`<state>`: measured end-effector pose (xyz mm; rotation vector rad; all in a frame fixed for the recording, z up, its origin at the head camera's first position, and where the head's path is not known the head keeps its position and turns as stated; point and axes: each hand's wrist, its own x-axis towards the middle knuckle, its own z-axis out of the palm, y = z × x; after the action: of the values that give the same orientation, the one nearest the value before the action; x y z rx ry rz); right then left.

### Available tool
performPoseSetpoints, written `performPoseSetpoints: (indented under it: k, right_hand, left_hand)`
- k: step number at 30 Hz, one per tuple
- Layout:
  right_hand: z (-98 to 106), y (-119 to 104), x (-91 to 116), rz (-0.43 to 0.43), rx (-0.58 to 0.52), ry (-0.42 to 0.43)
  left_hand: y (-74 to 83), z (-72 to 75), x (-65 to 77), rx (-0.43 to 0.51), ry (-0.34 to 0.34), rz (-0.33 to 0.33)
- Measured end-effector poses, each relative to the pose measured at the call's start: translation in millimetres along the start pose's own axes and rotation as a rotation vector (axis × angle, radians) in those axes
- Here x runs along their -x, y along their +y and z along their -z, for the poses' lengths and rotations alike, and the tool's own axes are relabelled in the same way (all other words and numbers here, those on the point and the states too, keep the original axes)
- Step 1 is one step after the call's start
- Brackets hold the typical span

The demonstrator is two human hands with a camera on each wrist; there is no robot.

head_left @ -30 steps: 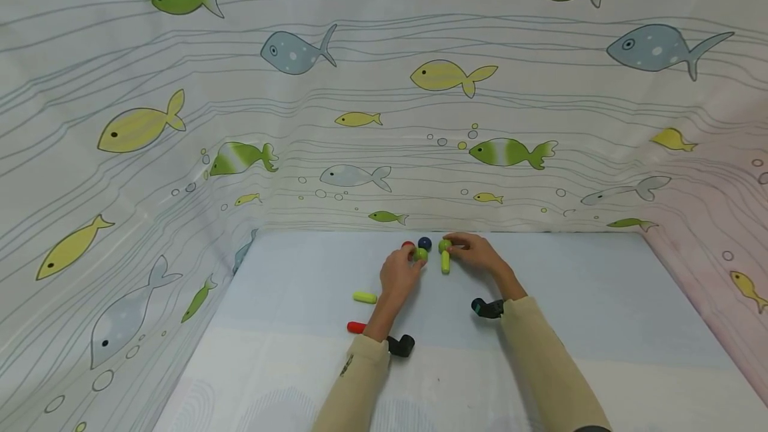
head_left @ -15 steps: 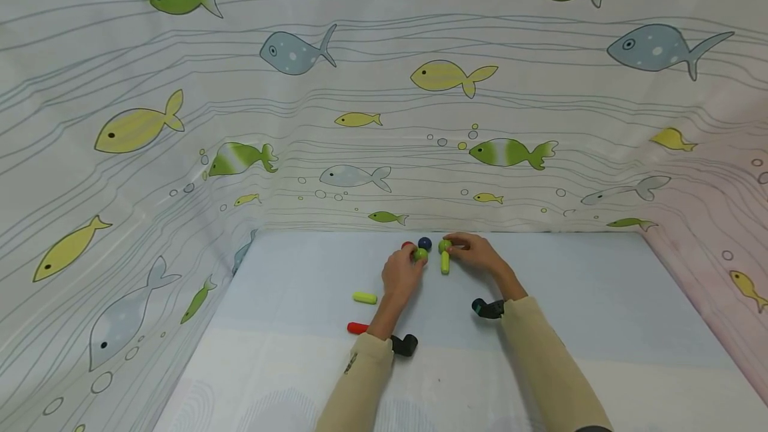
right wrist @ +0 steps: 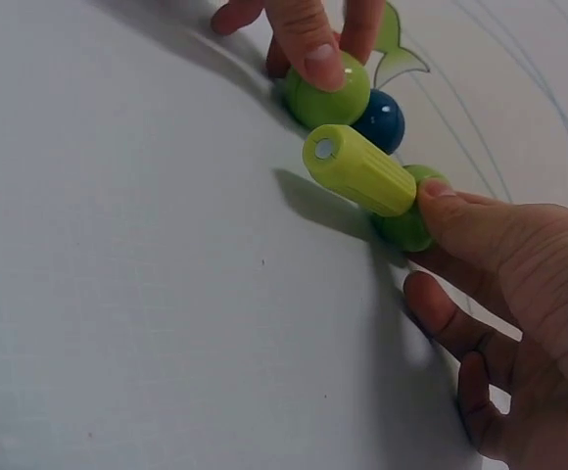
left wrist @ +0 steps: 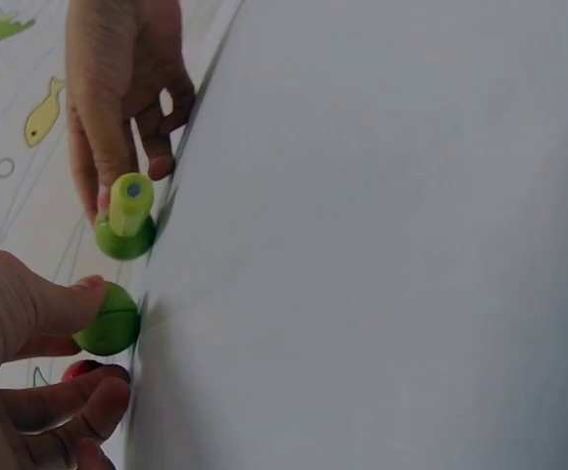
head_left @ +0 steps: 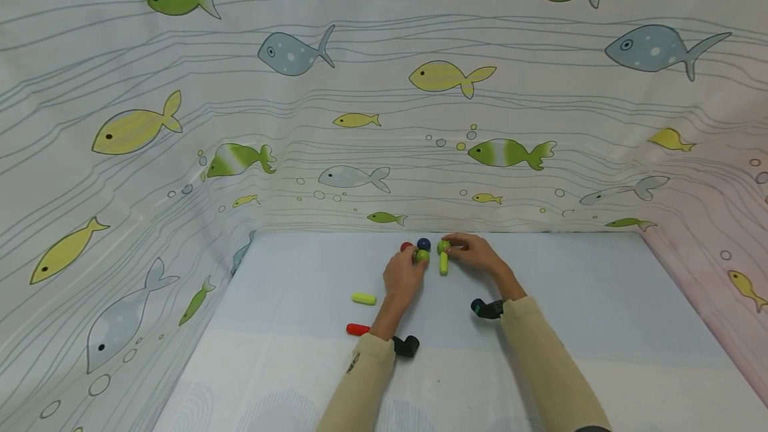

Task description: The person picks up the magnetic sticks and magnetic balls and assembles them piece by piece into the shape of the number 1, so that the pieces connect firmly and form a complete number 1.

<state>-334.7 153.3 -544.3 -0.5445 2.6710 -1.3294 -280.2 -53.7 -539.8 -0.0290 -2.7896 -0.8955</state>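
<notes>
In the head view, my left hand (head_left: 404, 275) pinches a green ball (head_left: 423, 256) between thumb and fingers at the far side of the table. A dark blue ball (head_left: 423, 244) lies just behind it, and a red ball (head_left: 406, 246) is partly hidden by the fingers. My right hand (head_left: 477, 253) holds a second green ball (head_left: 443, 246) by its side. A yellow-green ribbed stick (right wrist: 357, 168) juts from this ball toward me, its end showing a small pale centre. The two green balls are apart.
On the table (head_left: 288, 279), another yellow-green stick (head_left: 364, 299) lies left of my left forearm. A red stick (head_left: 358, 329) is nearer, its right end hidden by that arm. A fish-printed sheet (head_left: 384, 152) rises at the table's back edge and both sides.
My left wrist and forearm have shifted slightly to the right, with the green ball still between the fingers. The right hand and its ball with the stick have stayed nearly in place.
</notes>
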Motion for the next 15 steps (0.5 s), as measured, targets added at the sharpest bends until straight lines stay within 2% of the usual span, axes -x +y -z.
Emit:
performPoseSetpoints:
  k: [15]
  right_hand:
    - [0.0, -2.1, 0.6, 0.018, -0.011, 0.002]
  left_hand:
    - [4.2, 0.1, 3.0, 0.058, 0.008, -0.008]
